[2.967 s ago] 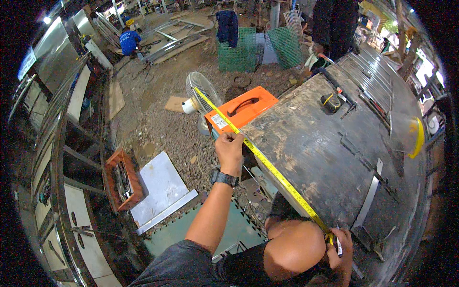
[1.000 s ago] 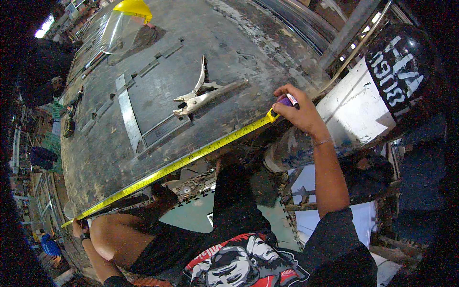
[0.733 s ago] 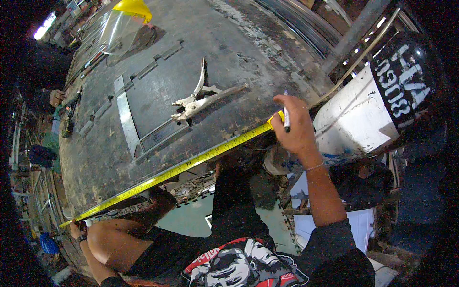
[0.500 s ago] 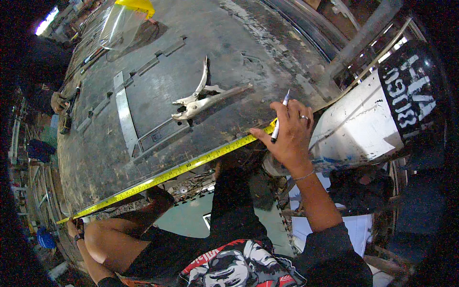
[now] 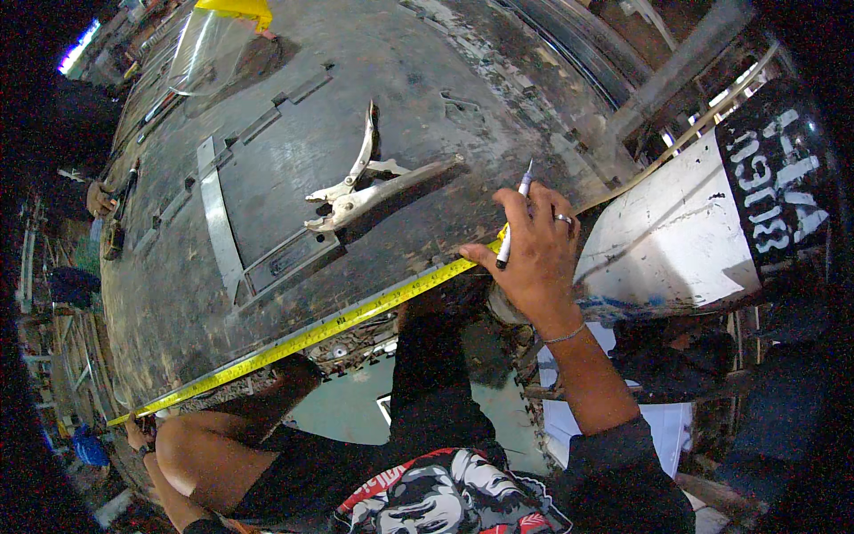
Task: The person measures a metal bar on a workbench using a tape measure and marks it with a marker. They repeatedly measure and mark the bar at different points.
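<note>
A yellow tape measure (image 5: 338, 323) is stretched along the near edge of a dark, worn metal tabletop (image 5: 178, 329). At its far left end, my left hand (image 5: 139, 434) pinches the blade by the table corner. My right hand (image 5: 540, 254) is closed around the other end, thumb on the blade, with the case mostly hidden. The same hand keeps a white marker pen (image 5: 504, 250) between its fingers, tip pointing up. Beyond the tape lie locking pliers (image 5: 360, 203) with their jaws to the left. A flat metal strip (image 5: 219, 221) rests left of them, near rectangular cutouts.
A clear face shield (image 5: 206, 58) with a yellow top lies at the far left. Another person's hand (image 5: 100, 198) is at the left edge, near a dark tool (image 5: 113, 238). A white and black rounded container (image 5: 672, 227) stands at the right. My knee (image 5: 182, 449) is below the tape.
The view has shifted slightly, so the tabletop things sit a little farther left. Both hands keep their hold on the tape, and the marker pen stays in my right hand.
</note>
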A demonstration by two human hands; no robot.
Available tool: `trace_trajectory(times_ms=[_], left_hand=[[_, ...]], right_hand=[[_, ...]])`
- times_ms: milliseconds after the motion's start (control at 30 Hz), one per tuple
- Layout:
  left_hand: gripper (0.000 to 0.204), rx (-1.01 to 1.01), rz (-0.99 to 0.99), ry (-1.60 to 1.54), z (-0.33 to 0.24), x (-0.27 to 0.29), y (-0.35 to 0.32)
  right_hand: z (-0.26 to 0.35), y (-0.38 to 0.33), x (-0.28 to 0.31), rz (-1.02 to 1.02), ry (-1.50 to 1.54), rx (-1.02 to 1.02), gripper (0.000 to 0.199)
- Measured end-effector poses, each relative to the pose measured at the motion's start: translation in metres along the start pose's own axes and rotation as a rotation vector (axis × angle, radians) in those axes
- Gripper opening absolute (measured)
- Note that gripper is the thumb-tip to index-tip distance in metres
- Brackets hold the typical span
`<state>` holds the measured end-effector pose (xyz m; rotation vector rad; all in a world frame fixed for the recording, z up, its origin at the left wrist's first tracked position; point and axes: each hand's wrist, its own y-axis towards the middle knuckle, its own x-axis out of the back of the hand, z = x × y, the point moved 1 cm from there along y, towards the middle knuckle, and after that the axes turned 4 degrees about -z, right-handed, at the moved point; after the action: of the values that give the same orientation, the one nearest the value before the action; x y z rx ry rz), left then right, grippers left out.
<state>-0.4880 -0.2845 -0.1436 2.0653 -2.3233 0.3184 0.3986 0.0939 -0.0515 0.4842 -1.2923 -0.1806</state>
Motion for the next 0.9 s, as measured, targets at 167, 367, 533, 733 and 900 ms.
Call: trace_trajectory(times_ms=[167, 367, 533, 733, 900], left_hand=[[0.031, -0.001, -0.003, 0.0, -0.002, -0.003, -0.002], [0.031, -0.002, -0.007, -0.003, -0.004, -0.001, -0.001], [0.031, -0.008, -0.012, -0.006, -0.003, 0.003, -0.001], [0.032, -0.008, -0.014, -0.007, 0.0, 0.004, 0.001], [0.032, -0.014, -0.012, -0.012, -0.003, 0.004, 0.001]], right_hand=[[-0.003, 0.006, 0.001, 0.072, 0.055, 0.008, 0.071], [-0.007, 0.01, 0.009, 0.15, 0.112, 0.026, 0.072], [-0.003, 0.012, 0.013, 0.178, 0.089, 0.017, 0.071], [-0.001, 0.017, 0.015, 0.226, 0.063, 0.022, 0.071], [-0.001, 0.02, 0.016, 0.228, 0.064, 0.025, 0.071]])
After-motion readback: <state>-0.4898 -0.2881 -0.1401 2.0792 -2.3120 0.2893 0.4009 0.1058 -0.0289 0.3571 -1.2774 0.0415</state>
